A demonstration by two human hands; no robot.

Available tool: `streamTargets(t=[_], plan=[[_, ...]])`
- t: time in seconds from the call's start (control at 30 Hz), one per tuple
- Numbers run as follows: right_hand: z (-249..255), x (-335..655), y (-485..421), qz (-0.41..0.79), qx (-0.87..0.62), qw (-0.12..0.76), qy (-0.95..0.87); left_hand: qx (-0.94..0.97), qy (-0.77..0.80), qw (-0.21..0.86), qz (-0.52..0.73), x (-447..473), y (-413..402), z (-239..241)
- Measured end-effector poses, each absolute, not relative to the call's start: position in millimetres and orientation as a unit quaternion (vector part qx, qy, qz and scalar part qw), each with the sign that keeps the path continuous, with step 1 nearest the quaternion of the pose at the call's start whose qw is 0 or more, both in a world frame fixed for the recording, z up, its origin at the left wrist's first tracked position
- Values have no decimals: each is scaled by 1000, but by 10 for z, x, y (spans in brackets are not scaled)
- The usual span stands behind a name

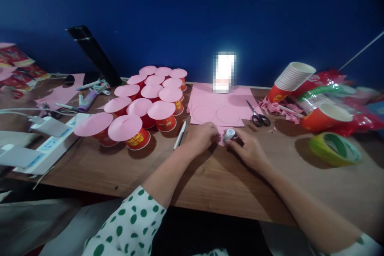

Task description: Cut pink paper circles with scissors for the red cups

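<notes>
My right hand (250,148) grips a short whitish glue stick (229,135), its round end facing up. Under it lies a small piece of pink paper (221,130), partly covered by my hands. The curled fingers of my left hand (204,138) pinch the left side of that piece. Just beyond both hands is a stack of pink paper sheets (222,102), with two circles drawn on the top sheet. Black-handled scissors (258,118) rest at the stack's right edge. A white pen (180,135) lies left of my left hand.
Several upside-down red paper cups (139,140) topped with pink paper discs (125,127) stand at left. Nearby are a power strip (54,144) and a purple glue tube (88,100). Stacked cups (288,82) and green tape (334,150) are at right. A bright phone (225,72) leans behind.
</notes>
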State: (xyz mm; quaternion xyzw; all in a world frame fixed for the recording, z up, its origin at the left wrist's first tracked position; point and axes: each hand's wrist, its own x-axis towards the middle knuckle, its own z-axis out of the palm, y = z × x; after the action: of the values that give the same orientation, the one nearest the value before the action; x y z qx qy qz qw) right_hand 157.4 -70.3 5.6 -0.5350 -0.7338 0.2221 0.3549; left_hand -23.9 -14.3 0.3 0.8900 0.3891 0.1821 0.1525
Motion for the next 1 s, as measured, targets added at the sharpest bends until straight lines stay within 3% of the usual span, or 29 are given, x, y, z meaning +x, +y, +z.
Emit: streamTargets(t=[0.83, 1.0], plan=[[97, 1631, -694, 255, -514, 332, -749, 887, 392, 168, 178, -240, -133, -21], [109, 1645, -698, 254, -542, 385, -703, 886, 393, 166, 183, -245, -130, -33]])
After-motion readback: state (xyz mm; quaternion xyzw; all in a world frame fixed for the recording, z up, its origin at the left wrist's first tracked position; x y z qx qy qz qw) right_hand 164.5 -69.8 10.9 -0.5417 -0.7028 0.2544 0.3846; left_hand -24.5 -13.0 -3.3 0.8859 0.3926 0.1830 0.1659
